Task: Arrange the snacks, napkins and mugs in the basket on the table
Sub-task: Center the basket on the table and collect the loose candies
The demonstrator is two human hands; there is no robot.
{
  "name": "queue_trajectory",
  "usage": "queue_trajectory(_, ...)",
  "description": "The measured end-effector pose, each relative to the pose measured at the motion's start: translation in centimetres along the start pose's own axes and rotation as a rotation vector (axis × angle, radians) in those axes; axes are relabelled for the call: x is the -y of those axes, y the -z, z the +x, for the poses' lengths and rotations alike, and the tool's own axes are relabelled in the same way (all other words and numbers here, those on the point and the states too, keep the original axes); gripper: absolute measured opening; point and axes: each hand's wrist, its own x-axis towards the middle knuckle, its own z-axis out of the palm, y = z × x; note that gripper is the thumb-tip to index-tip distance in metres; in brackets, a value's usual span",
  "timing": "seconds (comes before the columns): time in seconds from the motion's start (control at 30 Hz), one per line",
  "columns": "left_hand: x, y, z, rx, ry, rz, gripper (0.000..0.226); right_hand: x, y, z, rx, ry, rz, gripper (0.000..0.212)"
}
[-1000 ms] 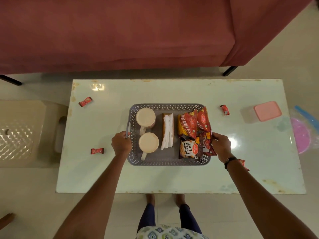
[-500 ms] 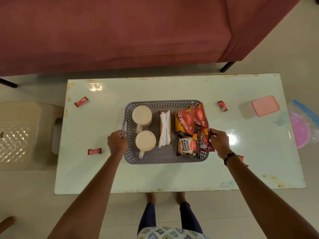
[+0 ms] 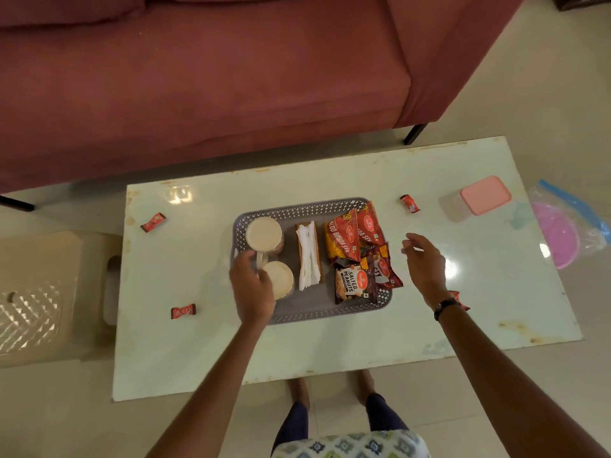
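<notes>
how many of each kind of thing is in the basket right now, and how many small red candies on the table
mugs: 2
napkin stack: 1
snack packets: 4
small red candies on the table: 4
total: 11

Grey latticed basket [image 3: 307, 206], red snack packets [image 3: 350, 236]

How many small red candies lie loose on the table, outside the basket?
4: far left candy; near left candy; far right candy; one candy partly hidden behind the right wrist. Others could be hidden.
</notes>
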Motion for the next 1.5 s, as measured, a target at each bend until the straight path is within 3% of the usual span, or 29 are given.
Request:
queue_trajectory(0.1, -4.3, -2.3, -1.8, 0.094, -0.155, -0.054, 0.035, -0.2, 2.4, 1.5, -0.041, 0.06, 0.052, 0.027)
queue_trajectory(0.2, -10.0, -5.7, -3.3, 0.217, -0.193, -0.151, 0.029, -0.8, 5.9, 4.0, -0.085, 0.119, 0.03, 0.026)
queue_trajectory(0.4, -21.0, -15.7, -5.7, 0.392, -0.101, -0.316, 0.023, -2.6, 12.4, 10.7, -0.098, 0.223, -0.133, 0.031)
queue_trajectory(0.53, -25.8, -22.6, -6.8, 0.501, 0.023, -0.387, 0.024, -4.4, 15.3, 15.2, 0.039, 0.335, -0.405, 0.061)
queue_trajectory(0.7, -27.3, -28.9, -6.4, 0.581, 0.084, -0.346, 0.036, -5.0, 16.3, 20.2, 0.208, 0.586, -0.804, 0.086)
queue_trajectory(0.93, -25.6, -31.8, -6.5, 0.657, 0.156, -0.287, 0.051, -5.3, 15.1, 25.2, 0.368, 0.734, -1.073, 0.089)
queue_trajectory(1.03, -25.0, -31.8, -6.8, 0.687, 0.214, -0.332, 0.06, -5.4, 15.7, 24.8, 0.387, 0.625, -0.942, 0.092)
queue_trajectory(1.17, -25.5, -30.7, -7.9, 0.745, 0.341, -0.615, 0.067, -5.1, 17.4, 21.5, 0.425, 0.297, -0.511, 0.098)
queue_trajectory(1.27, -25.5, -30.0, -8.2, 0.813, 0.324, -0.69, 0.071, -4.8, 18.5, 19.1, 0.483, 0.095, -0.289, 0.1)
queue_trajectory(1.4, -25.5, -30.3, -8.2, 0.93, 0.295, -0.679, 0.077, -4.1, 18.7, 17.3, 0.511, 0.041, -0.145, 0.096)
queue_trajectory(1.5, -25.4, -30.6, -8.2, 0.884, 0.298, -0.752, 0.082, -3.5, 18.3, 16.7, 0.529, 0.007, -0.059, 0.091)
